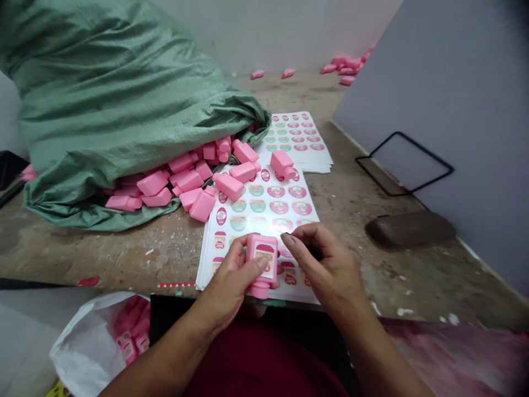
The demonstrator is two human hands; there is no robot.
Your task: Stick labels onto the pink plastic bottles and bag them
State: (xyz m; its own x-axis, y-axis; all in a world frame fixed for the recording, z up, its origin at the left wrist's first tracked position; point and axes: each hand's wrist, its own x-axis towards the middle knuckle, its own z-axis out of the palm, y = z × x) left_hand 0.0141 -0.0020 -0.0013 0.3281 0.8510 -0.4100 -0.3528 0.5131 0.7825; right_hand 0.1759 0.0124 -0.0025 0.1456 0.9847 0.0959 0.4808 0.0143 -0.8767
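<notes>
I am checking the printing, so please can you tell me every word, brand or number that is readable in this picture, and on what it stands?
Label on the pink plastic bottle: too blurred to read.
Round and oval printed stickers: too small to read.
Labelled bottles in the white plastic bag: too small to read.

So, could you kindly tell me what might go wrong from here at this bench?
The pink bottle in the left hand could shift, leaving its label crooked. Loose bottles spilling from the green woven sack might scuff the label sheets. Those sheets also reach the bench edge, so they could slip off.
</notes>
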